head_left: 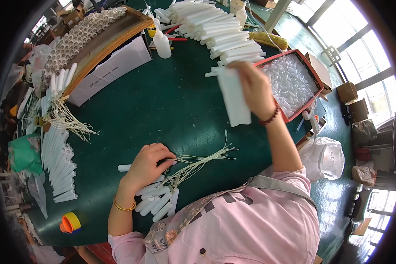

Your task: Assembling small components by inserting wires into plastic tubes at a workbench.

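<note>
Close to my body, my left hand (150,162) is closed, thumb and fingers pinching thin cream cords (193,165) that spread out to the right. Below it lie several short white rounded-end tubes (156,203), partly hidden by my wrist. One more white tube (124,167) pokes out left of this hand. My right hand (256,90) is raised beside the red tray, its fingers closed on the upper end of a pale white strip-like piece (234,100). That piece is smeared by motion, so I cannot tell whether it is flat or a tube.
A red-rimmed tray (290,119) at right holds many small clear pieces. White tubes (224,37) are stacked at the back, near a white squeeze bottle (162,44). At left are a wooden-edged rack (105,43), corded tubes (61,163) and a yellow tape roll (70,222).
</note>
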Demonstrator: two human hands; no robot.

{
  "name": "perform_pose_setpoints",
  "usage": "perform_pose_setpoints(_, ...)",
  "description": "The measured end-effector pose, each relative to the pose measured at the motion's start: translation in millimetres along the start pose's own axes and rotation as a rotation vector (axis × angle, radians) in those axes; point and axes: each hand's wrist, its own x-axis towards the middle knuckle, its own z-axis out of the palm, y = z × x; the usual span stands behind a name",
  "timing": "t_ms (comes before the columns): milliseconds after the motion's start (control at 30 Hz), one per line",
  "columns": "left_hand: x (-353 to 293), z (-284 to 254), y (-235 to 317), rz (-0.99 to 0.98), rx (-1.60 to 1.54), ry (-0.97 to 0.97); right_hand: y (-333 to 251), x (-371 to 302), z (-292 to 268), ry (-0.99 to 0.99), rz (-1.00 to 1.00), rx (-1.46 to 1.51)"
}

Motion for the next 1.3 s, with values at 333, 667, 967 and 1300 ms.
perform_pose_setpoints(333, -16, -38, 1, -0.093, 0.004, 0.078, 104, -14, -89, 0.070, -0.114, -0.898)
perform_pose_setpoints(667, -77, -42, -13, -0.386, -0.013, 0.035, -69, -86, 70, -0.708, -0.357, 0.113)
perform_pose_setpoints(967, -77, -38, -17, -0.267, -0.108, 0.126, -78, -50, 74, -1.176, -0.265, -0.009)
perform_pose_setpoints(1300, -50, -74, -47, -0.424, 0.473, 0.311, -35, -17, 102, -1.008, 0.451, 0.671)
